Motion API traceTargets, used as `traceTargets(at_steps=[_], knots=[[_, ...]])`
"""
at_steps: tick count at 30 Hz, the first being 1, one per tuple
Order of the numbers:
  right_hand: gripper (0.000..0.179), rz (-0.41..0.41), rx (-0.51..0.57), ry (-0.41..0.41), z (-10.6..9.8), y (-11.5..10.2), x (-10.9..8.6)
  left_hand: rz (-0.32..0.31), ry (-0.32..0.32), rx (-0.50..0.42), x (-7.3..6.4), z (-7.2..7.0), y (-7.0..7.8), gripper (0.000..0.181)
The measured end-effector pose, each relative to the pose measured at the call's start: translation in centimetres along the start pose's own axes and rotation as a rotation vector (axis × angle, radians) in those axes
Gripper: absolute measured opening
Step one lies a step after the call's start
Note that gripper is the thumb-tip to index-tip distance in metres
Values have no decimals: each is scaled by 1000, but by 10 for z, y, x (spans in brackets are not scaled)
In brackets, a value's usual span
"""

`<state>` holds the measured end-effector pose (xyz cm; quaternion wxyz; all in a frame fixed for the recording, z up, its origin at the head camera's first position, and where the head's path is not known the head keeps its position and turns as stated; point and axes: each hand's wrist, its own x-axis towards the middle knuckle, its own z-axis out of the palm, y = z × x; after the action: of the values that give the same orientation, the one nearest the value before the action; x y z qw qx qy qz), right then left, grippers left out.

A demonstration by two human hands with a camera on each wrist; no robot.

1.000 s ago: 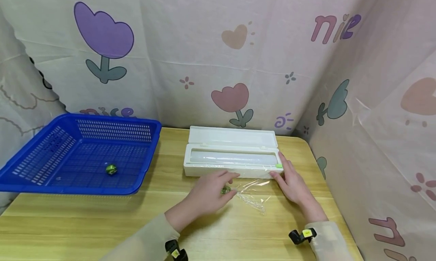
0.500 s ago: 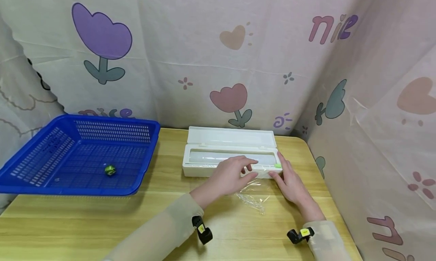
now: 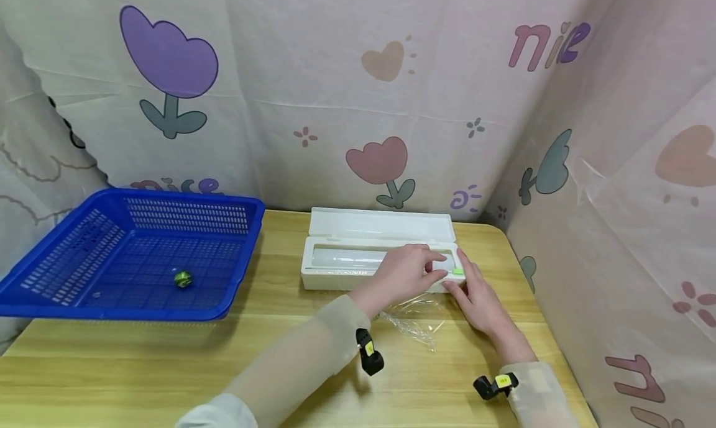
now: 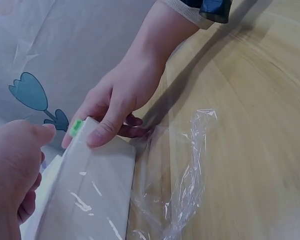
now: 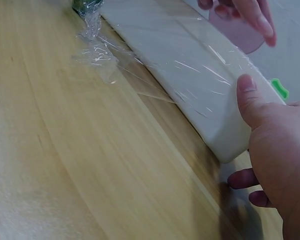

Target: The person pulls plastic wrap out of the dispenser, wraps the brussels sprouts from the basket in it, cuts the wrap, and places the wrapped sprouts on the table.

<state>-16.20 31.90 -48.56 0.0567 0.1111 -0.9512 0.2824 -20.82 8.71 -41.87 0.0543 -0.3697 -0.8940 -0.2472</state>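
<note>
A white cling film dispenser [image 3: 330, 281] lies on the table with its lid up and a film roll [image 3: 344, 258] inside. My right hand [image 3: 482, 300] grips its right end, thumb on the front face. My left hand [image 3: 407, 271] hovers over the dispenser near the green slider cutter [image 3: 458, 271], thumb and forefinger apart, holding nothing. Loose cling film [image 3: 416, 325] hangs from the front edge onto the table, crumpled at its end. A green ball-shaped item [image 5: 87, 6] sits in the film in the right wrist view; in the head view the left arm mostly hides it.
A blue plastic basket [image 3: 239, 279] stands at the left, with one shiny green ball [image 3: 182, 279] in it. The wooden table [image 3: 123, 372] ends at a printed cloth [image 3: 313, 74] behind and on the right.
My left hand has left the film-covered green ball and moved right and up, across the dispenser toward the green slider. The right hand keeps its hold on the dispenser's end.
</note>
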Motion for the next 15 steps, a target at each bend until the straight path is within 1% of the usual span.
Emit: traceTargets(at_steps=[7,11,15], knots=[[78,-28,-12,15,-2,2,-1,-1,-10,30,19,11,7,38],[78,-41,-24,10,-2,3,-1,-34,-26,28,27,16,13,38],[76,-64,-26,8,-2,3,-1,-64,-43,30,33,24,16,34]])
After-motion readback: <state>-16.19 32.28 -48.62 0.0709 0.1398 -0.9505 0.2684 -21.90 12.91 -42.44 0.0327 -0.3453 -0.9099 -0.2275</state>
